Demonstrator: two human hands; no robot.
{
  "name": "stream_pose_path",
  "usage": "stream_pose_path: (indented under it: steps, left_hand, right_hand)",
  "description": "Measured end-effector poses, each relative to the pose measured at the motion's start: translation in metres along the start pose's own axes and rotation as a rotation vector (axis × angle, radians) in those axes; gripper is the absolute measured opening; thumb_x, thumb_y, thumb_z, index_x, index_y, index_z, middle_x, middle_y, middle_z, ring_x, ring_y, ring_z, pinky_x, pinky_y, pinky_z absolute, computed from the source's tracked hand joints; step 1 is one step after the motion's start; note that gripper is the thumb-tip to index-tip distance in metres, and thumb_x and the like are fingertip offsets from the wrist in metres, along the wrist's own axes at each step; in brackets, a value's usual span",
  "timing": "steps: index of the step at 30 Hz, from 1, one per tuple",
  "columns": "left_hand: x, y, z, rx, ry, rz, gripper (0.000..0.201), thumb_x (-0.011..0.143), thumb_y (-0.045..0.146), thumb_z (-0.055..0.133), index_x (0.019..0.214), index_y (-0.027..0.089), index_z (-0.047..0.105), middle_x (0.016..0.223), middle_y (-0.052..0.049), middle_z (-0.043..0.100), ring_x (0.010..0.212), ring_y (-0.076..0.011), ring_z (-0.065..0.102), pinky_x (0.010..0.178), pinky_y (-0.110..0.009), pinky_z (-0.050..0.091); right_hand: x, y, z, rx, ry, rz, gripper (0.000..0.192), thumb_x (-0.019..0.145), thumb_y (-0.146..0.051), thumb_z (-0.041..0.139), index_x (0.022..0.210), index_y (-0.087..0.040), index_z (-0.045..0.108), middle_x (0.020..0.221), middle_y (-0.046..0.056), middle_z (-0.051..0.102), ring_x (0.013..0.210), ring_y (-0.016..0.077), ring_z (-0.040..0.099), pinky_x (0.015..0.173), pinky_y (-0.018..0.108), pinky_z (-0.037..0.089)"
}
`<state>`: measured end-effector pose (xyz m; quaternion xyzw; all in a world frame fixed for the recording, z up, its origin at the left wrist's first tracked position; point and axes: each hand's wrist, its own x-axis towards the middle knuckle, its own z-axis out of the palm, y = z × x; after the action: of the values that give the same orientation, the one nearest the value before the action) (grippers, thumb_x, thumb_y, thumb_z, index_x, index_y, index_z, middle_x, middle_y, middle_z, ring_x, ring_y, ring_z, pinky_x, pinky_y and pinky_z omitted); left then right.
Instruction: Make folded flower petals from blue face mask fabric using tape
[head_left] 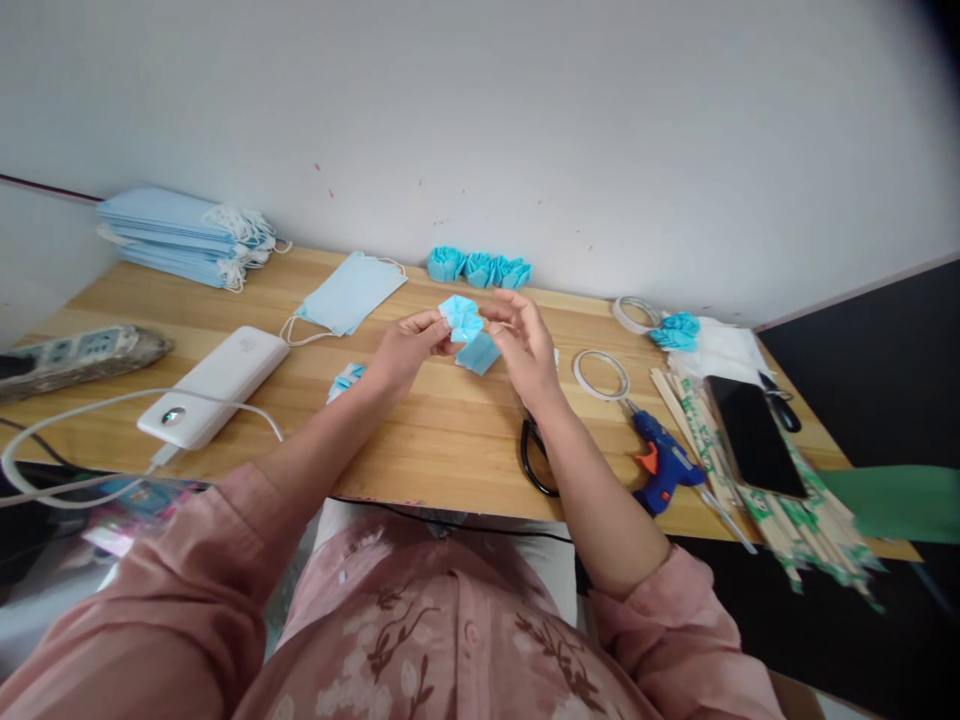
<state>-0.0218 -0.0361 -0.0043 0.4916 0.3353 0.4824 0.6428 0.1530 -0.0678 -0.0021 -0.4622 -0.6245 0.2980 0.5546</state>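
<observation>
Above the middle of wooden table [420, 450], left hand [405, 352] and right hand [525, 345] both pinching folded blue mask piece [466, 330], fingers pressed on its edges. Flat mask [349, 293] at ten o'clock, power bank [214, 385] at nine, glue gun [664, 462] at four, scissors [534, 455] at five.

The right hand [525, 350] covers part of the scissors [534, 462]; only one black loop shows below the wrist. At nine o'clock the power strip [82, 355] runs off the edge and blurs. At four o'clock the chopstick packets [787, 500] smear, print unreadable. The blue scrap [346, 380] sits half behind the left hand [405, 350].
</observation>
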Motion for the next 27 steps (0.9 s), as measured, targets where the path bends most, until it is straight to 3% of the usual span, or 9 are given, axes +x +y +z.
stream_pose_path:
  steps: [4,11,21,27]
  left_hand:
    - [0.0002,-0.0015,0.0000,-0.011,-0.018,-0.013,0.030,0.070,0.044,0.078,0.073,0.017,0.068,0.068,0.000,0.061,0.066,-0.0113,0.055,0.070,-0.027,0.048]
    - [-0.0025,0.0007,0.0012,0.103,-0.051,-0.010,0.032,0.074,0.046,0.075,0.067,0.016,0.066,0.065,-0.001,0.061,0.063,-0.0113,0.054,0.070,-0.028,0.047]
    - [-0.0033,0.0010,0.0022,0.132,-0.054,-0.021,0.032,0.073,0.045,0.074,0.065,0.016,0.063,0.065,0.000,0.061,0.063,-0.0110,0.056,0.070,-0.027,0.048]
    - [-0.0051,0.0067,0.0051,0.190,-0.078,-0.051,0.029,0.069,0.042,0.075,0.065,0.016,0.065,0.064,0.000,0.062,0.062,-0.0102,0.055,0.069,-0.026,0.046]
  right_hand:
    - [0.0006,0.0026,0.0021,0.018,-0.051,0.046,0.046,0.086,-0.046,0.062,0.128,-0.030,0.050,0.105,0.003,0.069,0.101,0.0215,0.066,0.095,0.042,0.053]
    - [0.0014,0.0024,0.0004,-0.092,-0.029,0.015,0.045,0.084,-0.033,0.060,0.128,-0.026,0.052,0.090,0.001,0.066,0.090,0.0189,0.065,0.093,0.040,0.053]
    - [0.0010,0.0016,-0.0018,-0.079,-0.066,0.012,0.047,0.090,-0.039,0.054,0.134,-0.025,0.049,0.111,0.008,0.070,0.105,0.0218,0.066,0.091,0.038,0.054]
    - [0.0021,0.0044,-0.0010,-0.095,-0.070,0.033,0.050,0.084,-0.033,0.058,0.132,-0.023,0.052,0.092,0.003,0.068,0.085,0.0185,0.065,0.084,0.036,0.055]
